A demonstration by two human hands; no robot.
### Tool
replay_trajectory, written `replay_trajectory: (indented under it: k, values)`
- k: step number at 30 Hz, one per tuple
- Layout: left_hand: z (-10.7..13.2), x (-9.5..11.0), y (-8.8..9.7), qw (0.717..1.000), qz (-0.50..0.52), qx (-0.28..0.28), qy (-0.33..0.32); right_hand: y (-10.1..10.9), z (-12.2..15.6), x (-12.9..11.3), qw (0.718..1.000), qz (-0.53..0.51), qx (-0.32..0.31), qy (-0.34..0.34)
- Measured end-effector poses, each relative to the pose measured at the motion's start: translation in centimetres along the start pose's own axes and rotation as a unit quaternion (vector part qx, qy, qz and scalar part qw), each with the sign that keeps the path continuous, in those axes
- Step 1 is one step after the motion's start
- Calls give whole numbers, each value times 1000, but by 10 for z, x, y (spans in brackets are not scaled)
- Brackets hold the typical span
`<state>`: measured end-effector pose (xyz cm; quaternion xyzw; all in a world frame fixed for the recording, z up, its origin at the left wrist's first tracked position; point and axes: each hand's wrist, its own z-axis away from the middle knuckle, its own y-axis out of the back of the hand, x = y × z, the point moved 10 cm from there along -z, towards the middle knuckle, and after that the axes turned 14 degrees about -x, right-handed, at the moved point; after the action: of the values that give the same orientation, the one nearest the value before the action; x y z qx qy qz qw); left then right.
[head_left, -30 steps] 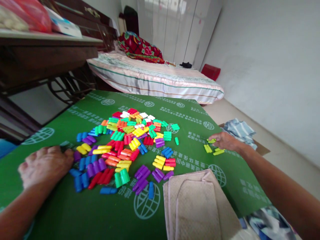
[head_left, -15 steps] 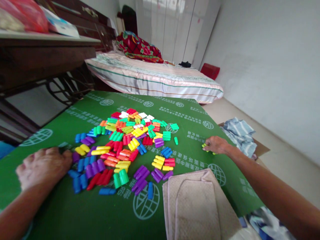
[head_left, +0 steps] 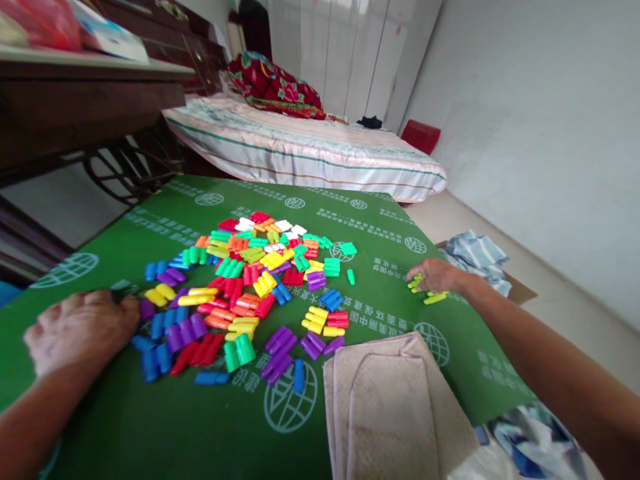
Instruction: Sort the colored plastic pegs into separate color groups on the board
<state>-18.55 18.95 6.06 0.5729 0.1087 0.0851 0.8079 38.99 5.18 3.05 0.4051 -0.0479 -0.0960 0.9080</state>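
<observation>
Palm down on the green board (head_left: 165, 427), my left hand (head_left: 80, 327) lies still with nothing visible in it. Its thumb is beside a purple cap-like plastic piece (head_left: 147, 310) at the left edge of a spread of such pieces. These are short rounded tubes, many side by side in small rows, in several colours. Toward the board's right edge, my right hand (head_left: 436, 275) is low over yellow-green cap-like pieces (head_left: 435, 298), fingers apart. More yellow-green pieces (head_left: 414, 284) show under its fingertips. Whether the fingers touch them is hard to tell.
A folded beige cloth (head_left: 390, 400) covers the board's near right part. One green piece (head_left: 351, 277) lies apart from the spread. Past the right edge are a cardboard box (head_left: 521, 288) and striped fabric (head_left: 475, 257). A bed (head_left: 310, 157) stands behind, a dark wooden table (head_left: 90, 100) at left.
My right hand has loosened and lifted slightly, and the yellow-green pieces beneath it now show on the board. My left hand stays in place. The view has shifted slightly.
</observation>
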Motion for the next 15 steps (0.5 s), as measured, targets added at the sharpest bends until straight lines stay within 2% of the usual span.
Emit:
replay_trajectory:
  k: [4,15]
  values:
    - [1,2,1,1000,-3,-2,-2,-3,-6,-6,999,19,34,23]
    - [-1,0,0,1000,9,7,2,-5,-6,22,998,-38,42,8]
